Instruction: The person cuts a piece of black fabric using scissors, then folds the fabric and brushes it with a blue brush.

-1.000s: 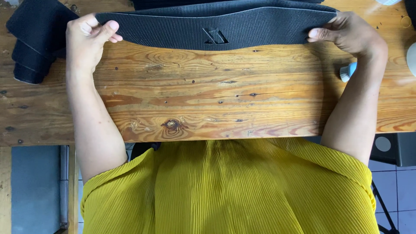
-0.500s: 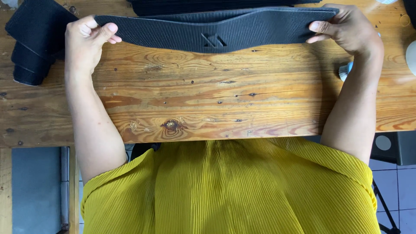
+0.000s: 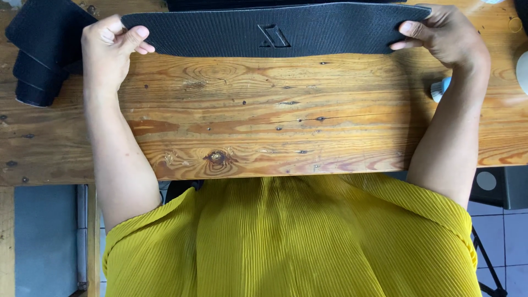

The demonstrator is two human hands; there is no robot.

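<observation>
A long dark textured band [image 3: 275,30] with an embossed angular mark in its middle lies stretched across the far part of the wooden table [image 3: 264,126]. My left hand [image 3: 107,47] pinches its left end between thumb and fingers. At the other end my right hand [image 3: 445,36] grips the band the same way. Both forearms rest over the table, and my yellow ribbed top fills the lower part of the view.
A rolled pile of dark fabric [image 3: 41,49] sits at the table's far left corner. A small white and blue object [image 3: 440,89] lies beside my right wrist, and a pale rounded thing [image 3: 522,71] shows at the right edge. Tiled floor lies below.
The band and both hands have shifted slightly further up and away across the table. The grip on both ends is unchanged.
</observation>
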